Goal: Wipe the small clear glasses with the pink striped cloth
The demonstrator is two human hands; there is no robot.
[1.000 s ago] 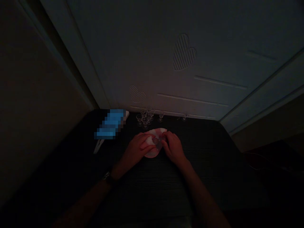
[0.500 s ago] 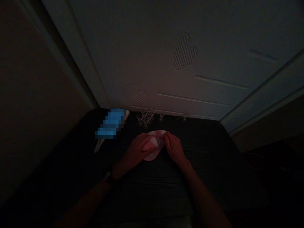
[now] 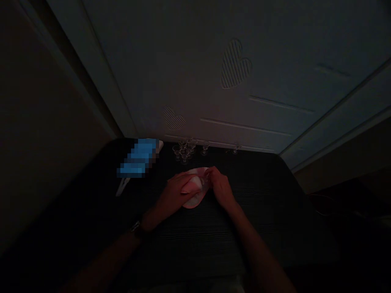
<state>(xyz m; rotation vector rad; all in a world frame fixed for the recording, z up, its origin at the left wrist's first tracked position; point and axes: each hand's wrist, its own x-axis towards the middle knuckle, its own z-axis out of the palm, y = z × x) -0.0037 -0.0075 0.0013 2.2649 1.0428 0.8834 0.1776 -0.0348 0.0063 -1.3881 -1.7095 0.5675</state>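
A pink and white cloth [image 3: 195, 200] is bunched above the dark tabletop in front of me. My left hand [image 3: 175, 190], with a wristwatch on its wrist, is wrapped around the cloth. At the cloth's right edge, my right hand [image 3: 219, 183] has its fingers pinched on a small clear stemmed glass [image 3: 205, 179]. Part of that glass is hidden by the fingers and the cloth, and the light is dim. Behind the hands, several small stemmed glasses [image 3: 184, 151] stand in a cluster, with a single glass [image 3: 205, 148] to their right.
Left of the glasses lies a device with a blurred blue screen [image 3: 139, 158], propped on a white stand [image 3: 122, 186]. Another small glass [image 3: 235, 149] stands farther right along the wall [image 3: 214, 97], which has raised heart shapes. The dark table [image 3: 183, 252] has a wood-like grain.
My right hand has shifted slightly and its fingers have turned at the cloth's edge. The left hand still grips the cloth. The whole view has moved a little.
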